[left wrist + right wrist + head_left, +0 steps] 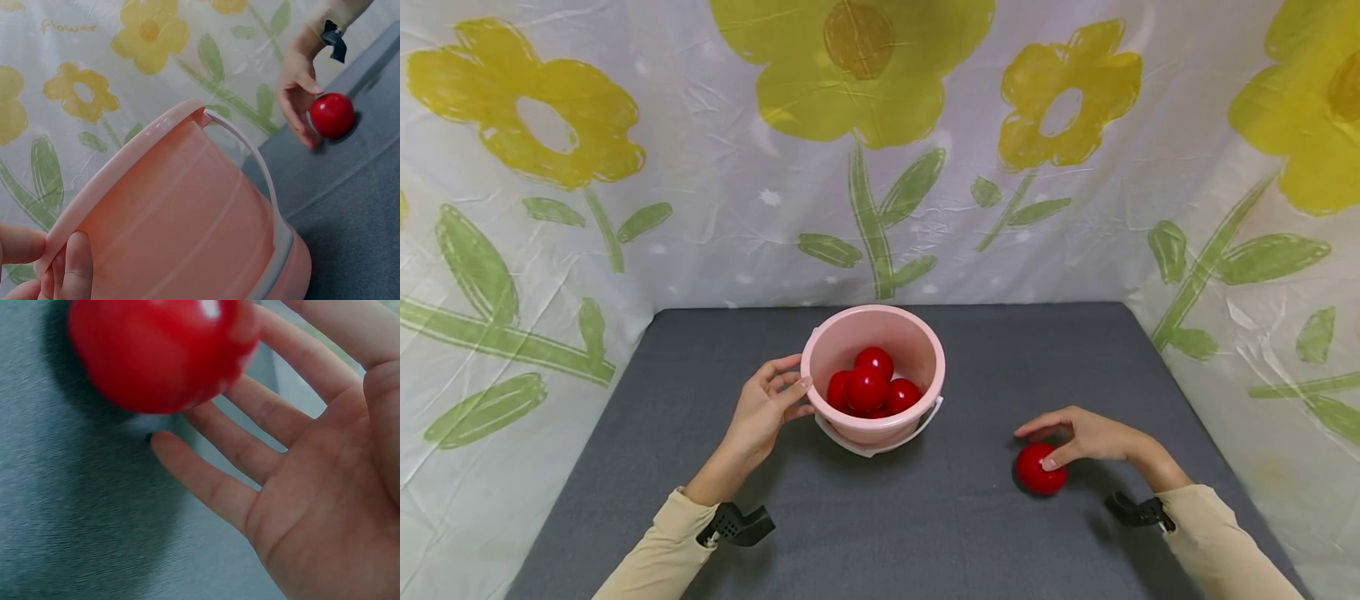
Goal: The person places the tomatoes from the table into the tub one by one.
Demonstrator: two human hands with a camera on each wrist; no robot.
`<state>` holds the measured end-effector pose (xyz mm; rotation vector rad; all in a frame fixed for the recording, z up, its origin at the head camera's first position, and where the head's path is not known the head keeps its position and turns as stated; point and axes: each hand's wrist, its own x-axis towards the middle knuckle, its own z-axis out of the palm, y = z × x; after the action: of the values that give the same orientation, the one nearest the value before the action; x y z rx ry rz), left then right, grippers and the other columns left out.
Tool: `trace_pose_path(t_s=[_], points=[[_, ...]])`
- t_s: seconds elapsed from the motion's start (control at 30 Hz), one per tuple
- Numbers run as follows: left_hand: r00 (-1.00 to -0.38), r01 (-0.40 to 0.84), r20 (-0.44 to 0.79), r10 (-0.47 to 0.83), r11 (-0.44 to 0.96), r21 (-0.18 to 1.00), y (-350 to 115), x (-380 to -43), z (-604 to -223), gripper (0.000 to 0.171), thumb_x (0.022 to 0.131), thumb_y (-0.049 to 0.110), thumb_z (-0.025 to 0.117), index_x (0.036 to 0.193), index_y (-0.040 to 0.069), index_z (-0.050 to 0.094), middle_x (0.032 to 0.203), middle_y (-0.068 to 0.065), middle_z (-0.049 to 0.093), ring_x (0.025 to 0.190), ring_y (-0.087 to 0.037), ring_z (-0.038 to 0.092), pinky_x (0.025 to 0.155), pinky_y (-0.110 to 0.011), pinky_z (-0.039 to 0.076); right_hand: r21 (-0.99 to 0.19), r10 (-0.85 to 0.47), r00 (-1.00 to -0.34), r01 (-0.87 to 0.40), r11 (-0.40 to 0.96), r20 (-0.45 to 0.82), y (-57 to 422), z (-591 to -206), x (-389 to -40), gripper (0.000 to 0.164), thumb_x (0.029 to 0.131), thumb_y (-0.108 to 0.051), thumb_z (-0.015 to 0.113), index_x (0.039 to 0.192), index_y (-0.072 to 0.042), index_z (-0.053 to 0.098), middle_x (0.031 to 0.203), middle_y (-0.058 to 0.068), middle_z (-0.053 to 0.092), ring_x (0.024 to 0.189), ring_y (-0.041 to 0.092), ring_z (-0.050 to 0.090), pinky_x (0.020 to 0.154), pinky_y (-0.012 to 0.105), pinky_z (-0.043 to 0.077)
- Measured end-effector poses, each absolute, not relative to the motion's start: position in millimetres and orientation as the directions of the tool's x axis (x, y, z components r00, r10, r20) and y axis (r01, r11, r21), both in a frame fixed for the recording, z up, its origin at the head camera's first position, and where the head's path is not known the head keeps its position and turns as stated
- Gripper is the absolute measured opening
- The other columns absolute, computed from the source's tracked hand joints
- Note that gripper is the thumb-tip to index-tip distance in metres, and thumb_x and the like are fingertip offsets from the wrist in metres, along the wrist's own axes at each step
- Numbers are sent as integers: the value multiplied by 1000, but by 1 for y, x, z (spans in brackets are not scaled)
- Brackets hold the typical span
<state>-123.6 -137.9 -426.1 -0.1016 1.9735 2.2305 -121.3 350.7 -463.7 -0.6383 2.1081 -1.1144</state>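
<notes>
A pink bucket (872, 429) with a white handle stands on the table, tilted toward me. Several glossy red balls (867, 388) lie inside it. My left hand (767, 408) pinches the bucket's left rim between thumb and fingers; the left wrist view shows that grip on the rim (125, 156) close up. Off to the right, one more red ball (1039, 471) rests on the table. Over and beside it is my right hand (1093, 437), thumb at the near side. In the right wrist view its fingers (219, 481) are spread and fairly straight around the ball (162, 350).
A dark grey cloth (925, 533) covers the table. Behind and on both sides hangs a pale curtain (715, 217) printed with yellow flowers. Black wrist straps (741, 525) sit on both arms over beige sleeves. The bucket's white handle (868, 450) hangs down at its front.
</notes>
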Motion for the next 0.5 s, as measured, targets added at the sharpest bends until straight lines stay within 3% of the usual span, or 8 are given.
trace_pose_path(t_s=[0.17,0.5], points=[[-985,-163,-155,77,-111,980,-138,-124,-426,54,94,3,64,142,2,40,98,2,61,76,-6,67,69,-23,63,-872,-695,-648,-94,480,-312,352,-470,-118,49,89,-15,73,134,0,58,137,27,57,119,-1,56,91,20,53],[-985,-158,-148,85,-118,980,-138,-124,-427,52,95,1,62,142,1,40,96,3,61,75,-6,66,69,-22,62,-873,-682,-659,-77,482,-318,349,-469,-118,44,88,-15,75,128,0,63,130,26,62,110,-1,59,85,23,57]])
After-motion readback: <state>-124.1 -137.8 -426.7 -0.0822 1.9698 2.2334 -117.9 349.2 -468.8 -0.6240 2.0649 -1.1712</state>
